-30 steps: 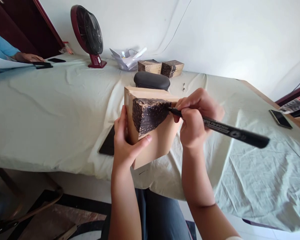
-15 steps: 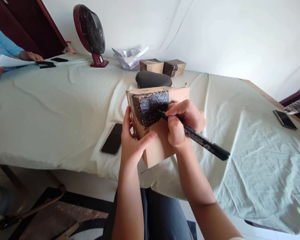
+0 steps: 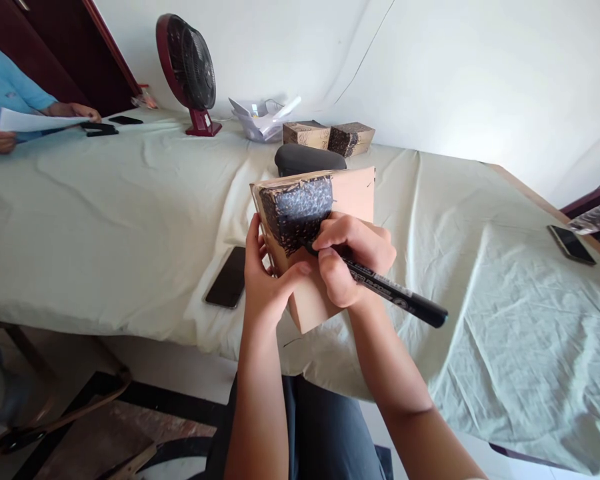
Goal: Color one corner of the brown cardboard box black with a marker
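A tan cardboard box (image 3: 313, 300) is tilted up at the table's near edge, one corner area covered with black ink strokes. Round its left side my left hand (image 3: 270, 283) is closed, thumb on the front face and fingers on the side. My right hand (image 3: 357, 253) grips a black marker pen (image 3: 400, 293) and rests against the box. The pen's tip touches the box at the lower edge of the inked patch; the fingers partly hide it. Just left of my left hand lies a dark phone (image 3: 226, 279).
Behind the box are a black hard case (image 3: 310, 159), two inked cardboard boxes (image 3: 351, 139), a bin of papers (image 3: 263, 123) and a maroon fan (image 3: 200, 123). At the far left a person in a blue sleeve holds paper (image 3: 35, 121). Another phone (image 3: 571, 244) lies far right.
My right hand and the marker have moved down and left across the box, the tip now at the inked patch's lower edge. My left hand keeps its hold; the view has shifted slightly.
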A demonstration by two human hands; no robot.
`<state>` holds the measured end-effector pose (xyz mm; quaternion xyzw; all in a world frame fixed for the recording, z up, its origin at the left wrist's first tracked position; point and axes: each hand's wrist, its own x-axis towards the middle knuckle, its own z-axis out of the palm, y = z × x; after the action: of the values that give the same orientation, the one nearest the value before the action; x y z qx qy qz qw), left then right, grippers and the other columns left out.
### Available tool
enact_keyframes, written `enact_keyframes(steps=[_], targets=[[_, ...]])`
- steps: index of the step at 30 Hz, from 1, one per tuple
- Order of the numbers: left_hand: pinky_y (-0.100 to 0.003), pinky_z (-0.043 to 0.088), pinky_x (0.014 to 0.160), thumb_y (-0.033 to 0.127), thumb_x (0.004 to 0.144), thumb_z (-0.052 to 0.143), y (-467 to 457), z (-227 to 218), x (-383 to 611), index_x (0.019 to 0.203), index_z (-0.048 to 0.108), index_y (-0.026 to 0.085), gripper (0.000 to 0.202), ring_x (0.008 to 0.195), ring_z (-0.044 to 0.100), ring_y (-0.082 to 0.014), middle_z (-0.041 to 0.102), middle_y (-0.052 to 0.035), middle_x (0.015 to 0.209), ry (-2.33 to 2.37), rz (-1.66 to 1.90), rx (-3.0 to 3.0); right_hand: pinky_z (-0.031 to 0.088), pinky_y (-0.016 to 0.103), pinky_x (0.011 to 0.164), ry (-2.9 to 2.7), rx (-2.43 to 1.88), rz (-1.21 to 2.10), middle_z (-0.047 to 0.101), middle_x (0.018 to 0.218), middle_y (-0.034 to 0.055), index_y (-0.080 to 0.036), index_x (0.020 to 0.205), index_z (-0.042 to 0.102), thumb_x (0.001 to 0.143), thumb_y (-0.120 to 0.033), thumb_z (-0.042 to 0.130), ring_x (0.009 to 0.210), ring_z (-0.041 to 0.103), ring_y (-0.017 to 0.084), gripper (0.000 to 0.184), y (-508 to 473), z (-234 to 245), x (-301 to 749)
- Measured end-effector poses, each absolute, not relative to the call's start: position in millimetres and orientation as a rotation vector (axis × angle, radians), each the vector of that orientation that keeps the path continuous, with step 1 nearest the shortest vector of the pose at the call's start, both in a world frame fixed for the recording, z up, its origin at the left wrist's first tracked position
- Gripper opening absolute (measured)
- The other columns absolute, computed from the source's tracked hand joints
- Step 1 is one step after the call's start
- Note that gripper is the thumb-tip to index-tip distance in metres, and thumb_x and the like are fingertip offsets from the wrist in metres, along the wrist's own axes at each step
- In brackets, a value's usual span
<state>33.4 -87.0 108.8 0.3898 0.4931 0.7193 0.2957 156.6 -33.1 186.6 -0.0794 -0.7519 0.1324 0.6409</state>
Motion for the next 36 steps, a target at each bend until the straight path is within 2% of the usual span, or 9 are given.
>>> enact_keyframes(steps=[4,9,14,17,21,25,28,31,36], targets=[[-0.04,0.064,0.089,0.053,0.072,0.092,-86,106,34,0.161,0.04,0.045,0.104,0.133,0.066,-0.0335,0.062,-0.0064,0.146,1.273,1.915,1.026,0.044,0.027,0.055,-1.807,-0.142,0.306,0.056,0.061,-0.0055,-0.025,0.076,0.056,0.08,-0.017,0.057,0.051,0.049,0.011,0.009,-42,195,154],[-0.041,0.065,0.089,0.05,0.06,0.099,-84,110,33,0.16,0.046,0.043,0.112,0.132,0.067,-0.035,0.063,-0.0079,0.144,1.269,1.937,0.975,0.046,0.026,0.051,-1.732,-0.199,0.487,0.07,0.07,-0.0033,-0.025,0.089,0.071,0.089,-0.024,0.072,0.054,0.06,0.012,0.001,-53,181,170],[-0.038,0.062,0.094,0.049,0.065,0.095,-78,106,27,0.16,0.048,0.038,0.107,0.128,0.067,-0.0308,0.065,-0.0101,0.14,1.351,1.954,0.962,0.039,0.025,0.043,-1.292,-0.49,0.655,0.067,0.062,-0.006,-0.027,0.093,0.071,0.093,-0.038,0.078,0.041,0.05,0.01,0.013,-34,147,228],[-0.036,0.059,0.098,0.049,0.071,0.091,-70,93,16,0.163,0.045,0.036,0.103,0.129,0.066,-0.0285,0.065,-0.0104,0.142,1.375,1.954,1.011,0.048,0.027,0.049,-1.249,-0.672,0.77,0.081,0.096,0.0016,-0.03,0.114,0.069,0.087,-0.037,0.079,0.05,0.064,0.011,0.029,-11,131,276],[-0.038,0.057,0.104,0.052,0.07,0.089,-55,71,3,0.164,0.045,0.035,0.105,0.129,0.067,-0.0282,0.065,-0.0099,0.148,1.354,1.965,1.084,0.057,0.035,0.056,-1.271,-0.805,1.048,0.075,0.133,0.0126,-0.032,0.126,0.061,0.094,-0.052,0.055,0.077,0.079,0.022,0.038,13,102,323],[-0.038,0.057,0.104,0.055,0.069,0.087,-41,52,-3,0.165,0.043,0.032,0.108,0.137,0.063,-0.0316,0.062,-0.0113,0.152,1.299,1.936,1.139,0.05,0.028,0.053,-1.262,-0.958,1.1,0.079,0.106,0.0039,-0.029,0.112,0.049,0.086,-0.043,0.07,0.057,0.069,0.014,0.036,21,66,325],[-0.039,0.058,0.103,0.058,0.068,0.085,-34,44,0,0.166,0.041,0.029,0.112,0.134,0.065,-0.0315,0.063,-0.0123,0.151,1.198,1.939,1.137,0.045,0.027,0.051,-1.483,-1.109,1.038,0.078,0.09,-0.0006,-0.027,0.113,0.045,0.086,-0.038,0.066,0.048,0.06,0.012,0.036,21,46,311],[-0.045,0.055,0.111,0.06,0.067,0.085,-31,43,5,0.165,0.043,0.031,0.11,0.135,0.065,-0.0316,0.064,-0.0113,0.151,1.112,1.972,1.119,0.048,0.03,0.061,-1.733,-1.29,0.892,0.079,0.085,0.0018,-0.023,0.114,0.055,0.087,-0.033,0.062,0.056,0.06,0.014,0.03,20,39,303],[-0.047,0.05,0.119,0.067,0.065,0.083,-30,43,6,0.165,0.045,0.03,0.113,0.143,0.061,-0.0348,0.065,-0.0121,0.15,1.156,1.978,1.162,0.05,0.035,0.076,-1.913,-1.562,0.609,0.082,0.1,0.0086,-0.021,0.11,0.07,0.085,-0.026,0.061,0.082,0.071,0.023,0.027,17,44,311]])
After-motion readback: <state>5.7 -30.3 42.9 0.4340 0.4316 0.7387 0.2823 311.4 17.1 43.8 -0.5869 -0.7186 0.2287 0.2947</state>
